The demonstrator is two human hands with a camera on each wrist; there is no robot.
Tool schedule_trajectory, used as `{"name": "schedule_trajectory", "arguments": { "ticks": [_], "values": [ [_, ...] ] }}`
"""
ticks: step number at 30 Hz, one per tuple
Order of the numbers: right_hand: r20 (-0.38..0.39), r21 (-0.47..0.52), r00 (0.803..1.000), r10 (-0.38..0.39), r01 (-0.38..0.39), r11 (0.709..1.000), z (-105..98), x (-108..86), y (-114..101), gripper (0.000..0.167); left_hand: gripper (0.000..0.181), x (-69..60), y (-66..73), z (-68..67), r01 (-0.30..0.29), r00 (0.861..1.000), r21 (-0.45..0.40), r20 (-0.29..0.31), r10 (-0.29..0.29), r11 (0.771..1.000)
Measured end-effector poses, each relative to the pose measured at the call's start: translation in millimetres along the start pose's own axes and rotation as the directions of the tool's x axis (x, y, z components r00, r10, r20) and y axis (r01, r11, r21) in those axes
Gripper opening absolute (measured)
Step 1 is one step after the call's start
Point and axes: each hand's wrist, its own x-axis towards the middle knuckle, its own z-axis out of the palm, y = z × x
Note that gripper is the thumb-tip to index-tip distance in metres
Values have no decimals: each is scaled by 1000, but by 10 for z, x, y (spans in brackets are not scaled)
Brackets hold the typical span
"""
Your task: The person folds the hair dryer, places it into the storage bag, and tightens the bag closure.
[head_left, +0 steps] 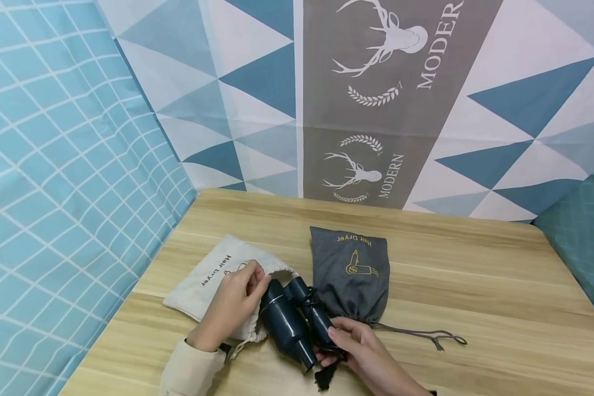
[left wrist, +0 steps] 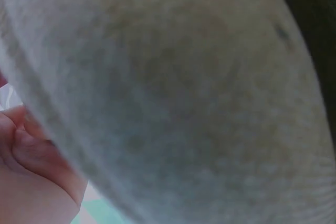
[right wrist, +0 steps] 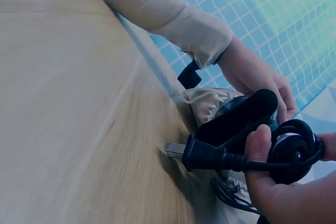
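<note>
A dark navy hair dryer (head_left: 284, 324) lies partly in the mouth of a white drawstring bag (head_left: 193, 289) printed "Hair Dryer"; its nozzle points toward me. My left hand (head_left: 237, 297) pinches the bag's rim, beside the dryer's rear end. My right hand (head_left: 358, 346) grips the dryer's folded handle (head_left: 318, 324), with the black cord wound about it. In the right wrist view the plug (right wrist: 202, 153) sticks out past the right thumb. Pale fabric fills most of the left wrist view, and part of the left hand (left wrist: 37, 171) shows at its lower left.
A dark grey drawstring bag (head_left: 351, 275) with a yellow hair dryer print lies flat just behind the right hand, its cords (head_left: 425, 333) trailing right. The wooden table (head_left: 475, 275) ends at a patterned cloth wall (head_left: 257, 99) behind and blue checked cloth (head_left: 54, 165) at the left.
</note>
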Motion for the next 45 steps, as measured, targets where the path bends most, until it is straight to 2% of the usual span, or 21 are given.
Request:
{"name": "schedule_trajectory", "arguments": {
  "ticks": [11,20,26,35,40,45],
  "values": [
    [44,-67,998,51,-48,997,65,82,-29,53,15,-11,48,5,-38,999,77,-2,39,996],
    [46,-130,999,21,-15,991,115,177,-57,45,15,-58,83,38,-78,997,116,24,76,990],
    [12,-130,999,46,-44,990,156,237,-99,47,14,-75,99,54,-95,994,114,61,88,989],
    [8,-110,999,44,-43,993,186,281,-88,47,16,-129,144,25,-81,992,150,107,65,985],
    [4,-109,1000,23,-22,994,184,291,-86,49,17,-139,152,31,-88,992,169,106,71,982],
    [-9,-97,1000,15,-15,995,185,291,-86,51,18,-129,144,40,-110,992,193,80,97,975]
  ]
}}
